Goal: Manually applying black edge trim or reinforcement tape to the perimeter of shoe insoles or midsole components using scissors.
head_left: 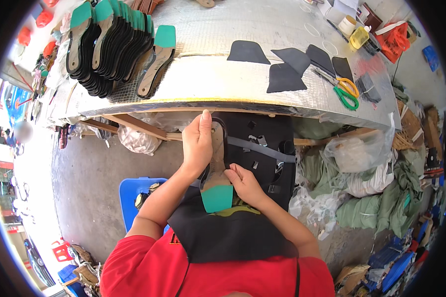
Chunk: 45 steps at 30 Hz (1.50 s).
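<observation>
Over my lap I hold a brown insole board [216, 163] with a teal heel end pointing toward me and a black layer showing along its edge. My left hand [198, 141] is closed on its far part, thumb pointing up. At the narrow waist, my right hand [245, 184] pinches the opposite edge. On the table's left stand stacks of similar insole boards [109, 44], black-edged with teal ends. A separate insole board [156, 64] lies just right of them. Whatever lies under the fingers of both hands is hidden.
The silvery table [203, 79] crosses ahead of me. On its right lie black cut pieces [288, 76], scissors [344, 91] with green and orange handles, and a yellow bottle [360, 37]. A blue plastic stool or bin [129, 198] is at my left; bags and cloth [366, 198] fill the right floor.
</observation>
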Motion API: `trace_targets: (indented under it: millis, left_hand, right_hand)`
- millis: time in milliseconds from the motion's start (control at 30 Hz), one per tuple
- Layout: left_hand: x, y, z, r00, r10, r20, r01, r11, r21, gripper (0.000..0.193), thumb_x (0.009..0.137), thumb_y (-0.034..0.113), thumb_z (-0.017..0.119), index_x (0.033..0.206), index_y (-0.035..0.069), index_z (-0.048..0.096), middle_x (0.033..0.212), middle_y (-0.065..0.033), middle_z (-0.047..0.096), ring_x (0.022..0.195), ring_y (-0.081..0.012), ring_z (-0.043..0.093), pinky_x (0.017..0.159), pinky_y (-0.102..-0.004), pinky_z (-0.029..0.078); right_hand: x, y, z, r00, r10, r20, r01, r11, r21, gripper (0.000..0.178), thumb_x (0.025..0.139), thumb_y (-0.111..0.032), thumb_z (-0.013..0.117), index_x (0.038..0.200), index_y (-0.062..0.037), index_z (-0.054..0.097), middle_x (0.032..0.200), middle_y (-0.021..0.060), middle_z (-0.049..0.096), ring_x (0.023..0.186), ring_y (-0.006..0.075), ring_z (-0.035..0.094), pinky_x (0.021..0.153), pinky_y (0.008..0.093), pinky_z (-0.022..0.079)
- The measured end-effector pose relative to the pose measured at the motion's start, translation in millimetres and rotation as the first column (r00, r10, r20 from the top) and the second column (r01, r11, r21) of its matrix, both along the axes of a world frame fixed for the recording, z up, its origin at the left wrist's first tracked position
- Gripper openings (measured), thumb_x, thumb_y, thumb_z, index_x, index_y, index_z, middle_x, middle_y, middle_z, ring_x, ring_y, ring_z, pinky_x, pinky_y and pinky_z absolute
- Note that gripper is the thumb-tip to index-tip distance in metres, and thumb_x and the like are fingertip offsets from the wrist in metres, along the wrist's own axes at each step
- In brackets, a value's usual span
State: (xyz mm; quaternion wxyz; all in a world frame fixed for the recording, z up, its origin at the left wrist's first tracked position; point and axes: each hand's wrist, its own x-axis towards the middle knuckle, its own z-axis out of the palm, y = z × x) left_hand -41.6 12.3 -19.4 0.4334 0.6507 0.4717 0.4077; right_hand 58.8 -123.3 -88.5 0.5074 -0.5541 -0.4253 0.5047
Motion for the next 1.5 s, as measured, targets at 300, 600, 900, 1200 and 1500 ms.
trace_targets:
  millis: [300, 600, 900, 1200, 1500]
  left_hand:
    - [11, -16, -2, 0.907, 0.121, 0.404, 0.073, 0.898, -0.434, 0.058, 0.106, 0.045, 0.028, 0.070, 0.004, 0.047, 0.067, 0.0005, 0.046, 0.063, -0.0110, 0.035, 0.057, -0.0327, 0.033]
    - [-11, 1, -11, 0.971, -0.060, 0.232, 0.089, 0.989, -0.119, 0.058, 0.105, 0.048, 0.025, 0.083, 0.002, 0.053, 0.070, -0.0003, 0.052, 0.067, -0.0118, 0.046, 0.062, -0.0304, 0.039]
    - [-10, -1, 68, 0.388, -0.201, 0.899, 0.915, -0.034, -0.403, 0.073, 0.099, 0.054, 0.033, 0.134, -0.009, 0.041, 0.115, -0.0334, 0.060, 0.099, -0.0414, 0.066, 0.083, -0.0433, 0.057]
    - [5, -17, 41, 0.624, -0.411, 0.665, 0.775, 0.433, -0.459, 0.049, 0.105, 0.037, 0.035, 0.135, -0.002, 0.041, 0.107, -0.0182, 0.064, 0.090, -0.0235, 0.067, 0.080, -0.0322, 0.056]
    - [6, -25, 37, 0.673, -0.560, 0.484, 0.740, 0.499, -0.452, 0.039, 0.106, 0.032, 0.034, 0.126, 0.001, 0.047, 0.096, -0.0111, 0.066, 0.077, -0.0159, 0.067, 0.072, -0.0278, 0.055]
  right_hand:
    - [-3, 15, 16, 0.886, -0.200, 0.417, 0.191, 0.979, 0.065, 0.025, 0.092, -0.016, 0.062, 0.075, 0.0006, 0.055, 0.056, 0.0173, 0.054, 0.047, 0.0333, 0.056, 0.046, 0.0384, 0.040]
    - [12, 26, 38, 0.752, -0.362, 0.552, 0.135, 0.903, 0.408, 0.010, 0.084, -0.010, 0.066, 0.089, -0.0016, 0.061, 0.065, 0.0158, 0.061, 0.059, 0.0337, 0.063, 0.051, 0.0400, 0.048]
    - [106, 24, 111, 0.004, -0.791, 0.612, -0.175, 0.602, 0.779, 0.032, 0.077, -0.006, 0.065, 0.109, -0.0053, 0.068, 0.107, 0.0091, 0.065, 0.078, 0.0258, 0.059, 0.063, 0.0337, 0.050]
    - [65, 3, 107, 0.977, -0.212, 0.038, 0.206, 0.971, 0.119, 0.051, 0.079, -0.007, 0.077, 0.124, -0.0012, 0.054, 0.100, 0.0045, 0.057, 0.074, 0.0082, 0.051, 0.069, 0.0224, 0.047]
    - [69, 32, 91, 0.822, -0.412, -0.394, 0.466, 0.883, 0.050, 0.011, 0.085, -0.004, 0.071, 0.086, -0.0018, 0.061, 0.074, 0.0008, 0.062, 0.056, 0.0044, 0.046, 0.051, 0.0204, 0.038]
